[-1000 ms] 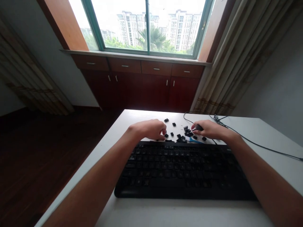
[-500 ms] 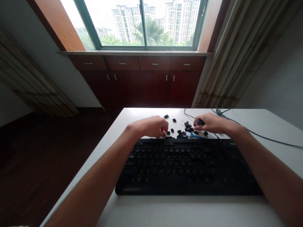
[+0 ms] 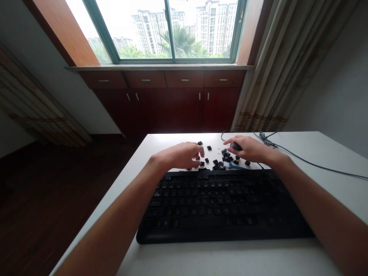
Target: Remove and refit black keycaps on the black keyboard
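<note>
A black keyboard [image 3: 207,222] lies across the white table, and some of its key places look bare of caps. Just beyond its back edge, my left hand [image 3: 184,155] hovers low with thumb and fingers apart, close to a loose black keycap [image 3: 202,163]. My right hand [image 3: 251,148] is closed around a small dark rounded object [image 3: 236,146], its index finger stretched out to the left. Below that hand sits a pile of black keycaps [image 3: 225,157]. A blue brush [image 3: 236,166] with pale bristles rests beside the pile.
A black cable [image 3: 313,161] runs from a tangle at the table's back right toward the right edge. More keycaps [image 3: 209,148] lie scattered between my hands. Beyond the white table [image 3: 138,168] stand red-brown cabinets [image 3: 184,107] under a window.
My left hand's fingers have spread from a near pinch by the keycaps. My right hand has shifted slightly left and its index finger has stretched out. The whole view has shifted a little.
</note>
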Demonstrator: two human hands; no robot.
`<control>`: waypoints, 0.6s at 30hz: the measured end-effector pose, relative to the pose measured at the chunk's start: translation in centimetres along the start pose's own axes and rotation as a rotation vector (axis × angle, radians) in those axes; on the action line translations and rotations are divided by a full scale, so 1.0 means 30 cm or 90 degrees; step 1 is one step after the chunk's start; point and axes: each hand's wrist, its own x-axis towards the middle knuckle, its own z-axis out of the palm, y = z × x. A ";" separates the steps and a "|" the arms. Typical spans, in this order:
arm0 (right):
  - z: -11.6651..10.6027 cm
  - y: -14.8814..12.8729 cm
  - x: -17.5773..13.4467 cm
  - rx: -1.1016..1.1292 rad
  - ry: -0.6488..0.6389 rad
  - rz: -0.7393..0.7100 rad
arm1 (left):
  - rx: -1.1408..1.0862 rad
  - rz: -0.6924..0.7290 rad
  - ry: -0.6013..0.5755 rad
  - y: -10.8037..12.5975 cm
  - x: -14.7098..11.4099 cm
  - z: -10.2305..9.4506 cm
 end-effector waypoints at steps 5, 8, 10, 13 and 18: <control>0.015 -0.009 0.002 0.001 -0.026 -0.032 | 0.012 0.046 0.030 0.012 0.001 0.010; 0.016 -0.004 0.000 -0.005 -0.019 -0.037 | 0.016 0.053 0.026 0.007 0.003 0.015; 0.015 -0.002 0.001 -0.006 -0.007 -0.042 | 0.013 0.047 0.024 0.003 0.004 0.016; 0.013 0.004 0.005 -0.005 0.009 -0.053 | 0.020 0.047 0.050 -0.002 0.007 0.018; 0.012 0.011 0.007 -0.009 0.007 -0.061 | 0.025 0.084 0.076 -0.007 0.012 0.032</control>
